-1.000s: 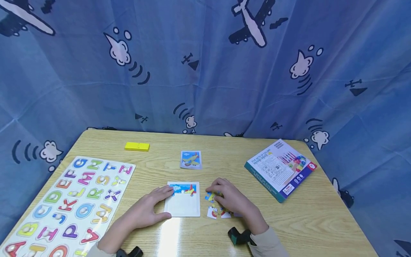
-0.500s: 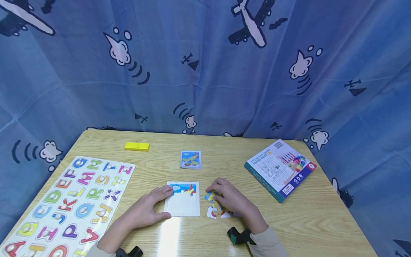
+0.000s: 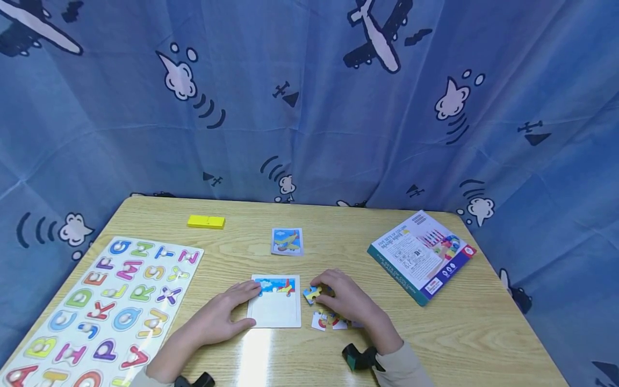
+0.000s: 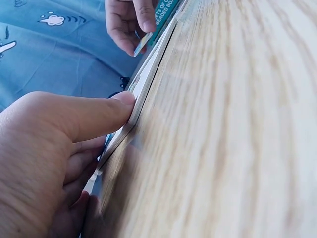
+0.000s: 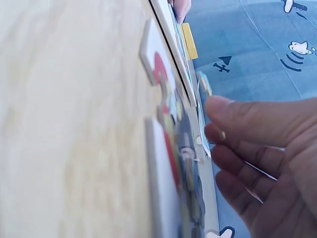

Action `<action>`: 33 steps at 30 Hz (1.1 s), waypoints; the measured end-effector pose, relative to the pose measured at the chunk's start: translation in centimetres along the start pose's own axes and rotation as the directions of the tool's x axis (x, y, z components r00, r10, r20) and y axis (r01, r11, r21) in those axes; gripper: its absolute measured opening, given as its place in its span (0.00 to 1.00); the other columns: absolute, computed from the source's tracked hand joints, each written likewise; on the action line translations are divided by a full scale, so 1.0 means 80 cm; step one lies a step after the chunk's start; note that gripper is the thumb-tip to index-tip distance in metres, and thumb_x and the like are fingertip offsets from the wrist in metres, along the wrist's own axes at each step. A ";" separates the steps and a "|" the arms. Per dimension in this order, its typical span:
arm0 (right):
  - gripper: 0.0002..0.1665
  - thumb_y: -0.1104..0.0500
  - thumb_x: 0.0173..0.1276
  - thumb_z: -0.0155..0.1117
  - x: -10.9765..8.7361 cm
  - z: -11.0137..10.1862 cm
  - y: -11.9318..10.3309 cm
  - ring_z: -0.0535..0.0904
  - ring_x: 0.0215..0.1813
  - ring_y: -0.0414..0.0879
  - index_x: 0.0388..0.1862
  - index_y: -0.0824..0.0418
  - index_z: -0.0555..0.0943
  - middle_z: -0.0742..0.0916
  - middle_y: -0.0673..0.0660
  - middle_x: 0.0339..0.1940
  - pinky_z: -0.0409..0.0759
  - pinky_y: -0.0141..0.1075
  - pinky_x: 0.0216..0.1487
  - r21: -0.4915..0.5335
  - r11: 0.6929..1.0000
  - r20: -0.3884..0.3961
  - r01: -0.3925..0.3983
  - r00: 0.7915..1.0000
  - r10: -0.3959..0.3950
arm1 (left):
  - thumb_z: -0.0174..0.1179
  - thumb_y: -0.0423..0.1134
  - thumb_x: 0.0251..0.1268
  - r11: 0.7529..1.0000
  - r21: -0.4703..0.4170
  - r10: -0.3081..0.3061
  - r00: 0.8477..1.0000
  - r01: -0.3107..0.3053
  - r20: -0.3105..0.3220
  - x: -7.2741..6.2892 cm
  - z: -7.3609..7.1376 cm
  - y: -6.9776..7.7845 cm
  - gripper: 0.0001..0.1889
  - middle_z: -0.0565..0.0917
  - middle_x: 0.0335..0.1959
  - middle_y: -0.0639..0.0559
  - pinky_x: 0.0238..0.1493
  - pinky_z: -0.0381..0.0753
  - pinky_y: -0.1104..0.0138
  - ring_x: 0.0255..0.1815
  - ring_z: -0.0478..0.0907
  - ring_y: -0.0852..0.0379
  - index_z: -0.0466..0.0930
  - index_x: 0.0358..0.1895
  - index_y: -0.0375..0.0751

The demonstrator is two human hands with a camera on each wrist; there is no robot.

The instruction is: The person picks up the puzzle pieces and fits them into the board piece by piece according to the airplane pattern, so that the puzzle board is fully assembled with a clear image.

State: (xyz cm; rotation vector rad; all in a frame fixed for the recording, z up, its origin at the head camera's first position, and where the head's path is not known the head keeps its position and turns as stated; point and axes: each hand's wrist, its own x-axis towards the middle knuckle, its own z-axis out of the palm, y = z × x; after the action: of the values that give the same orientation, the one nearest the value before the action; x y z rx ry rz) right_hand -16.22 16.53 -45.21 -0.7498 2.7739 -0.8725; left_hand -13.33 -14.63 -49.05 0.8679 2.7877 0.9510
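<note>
A square white puzzle board [image 3: 278, 313] lies on the table, with a strip of blue sky and a red-and-yellow plane part along its top. My left hand [image 3: 220, 317] rests at the board's left side, fingers on the upper left and thumb by the lower left corner. Between the thumb and fingertips of my right hand [image 3: 345, 296] is a blue-and-yellow puzzle piece [image 3: 311, 294], just right of the board. It appears raised off the table in the right wrist view. Loose puzzle pieces [image 3: 319, 321] lie below the right hand, which partly hides them.
A small plane picture card [image 3: 287, 242] lies behind the board. A yellow block [image 3: 206, 222] sits at the back left. The white alphabet board [image 3: 113, 317] fills the left side. At right lies a boxed set [image 3: 420, 255]. A blue curtain [image 3: 309, 107] hangs behind the table.
My right hand has drawn the blue-and-yellow piece slightly left, away from the other pieces, and it now shows clearly at the fingertips. The left hand and board stay in place.
</note>
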 end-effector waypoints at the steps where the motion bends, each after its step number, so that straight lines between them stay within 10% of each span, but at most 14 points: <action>1: 0.15 0.59 0.63 0.66 0.000 0.000 -0.002 0.77 0.53 0.45 0.49 0.56 0.82 0.83 0.50 0.48 0.78 0.45 0.55 0.002 1.000 0.001 0.003 1.000 -0.003 | 0.64 0.50 0.58 1.000 -0.001 0.000 1.000 0.000 -0.001 0.000 0.000 0.000 0.33 0.68 0.70 0.49 0.70 0.65 0.51 0.72 0.62 0.49 0.69 0.67 0.44; 33: 0.14 0.52 0.59 0.70 0.045 0.064 -0.082 0.70 0.31 0.33 0.42 0.57 0.84 0.79 0.45 0.29 0.72 0.23 0.33 -0.047 0.997 -0.041 0.056 0.998 -0.058 | 0.62 0.54 0.60 1.000 -0.019 -0.004 1.000 0.004 -0.007 -0.001 -0.001 0.000 0.34 0.68 0.69 0.47 0.68 0.65 0.48 0.71 0.62 0.45 0.67 0.68 0.44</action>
State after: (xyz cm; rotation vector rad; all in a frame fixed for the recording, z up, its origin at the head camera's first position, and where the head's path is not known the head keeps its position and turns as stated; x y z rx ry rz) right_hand -15.17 7.54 -45.59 -0.8309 2.8312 -0.8471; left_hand -13.32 -14.72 -49.01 0.8577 2.7811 0.9799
